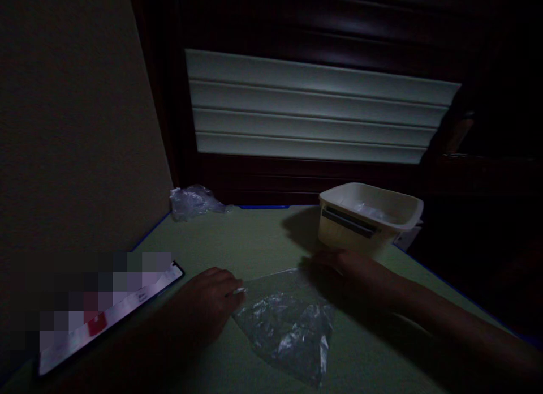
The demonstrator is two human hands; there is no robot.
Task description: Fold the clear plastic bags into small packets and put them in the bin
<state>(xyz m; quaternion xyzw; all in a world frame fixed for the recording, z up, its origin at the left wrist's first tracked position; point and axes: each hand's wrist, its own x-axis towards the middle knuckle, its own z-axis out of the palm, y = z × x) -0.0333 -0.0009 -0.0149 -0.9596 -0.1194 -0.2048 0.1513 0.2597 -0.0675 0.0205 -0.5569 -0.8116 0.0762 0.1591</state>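
Clear plastic bag [288, 332] is at 6 o'clock on the surface [263, 235]. Left hand [212, 303] has a corner pinched in its grip; can't tell with the right hand [343, 265], way too dark. Thin film could crease if pulled unevenly, and a careless right swing could bump the tub [348, 232] at 4 o'clock.

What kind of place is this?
Likely a dim indoor room, perhaps at home: a green-topped table pushed into a corner, a plain wall beside it, and pale slats in a dark frame behind.
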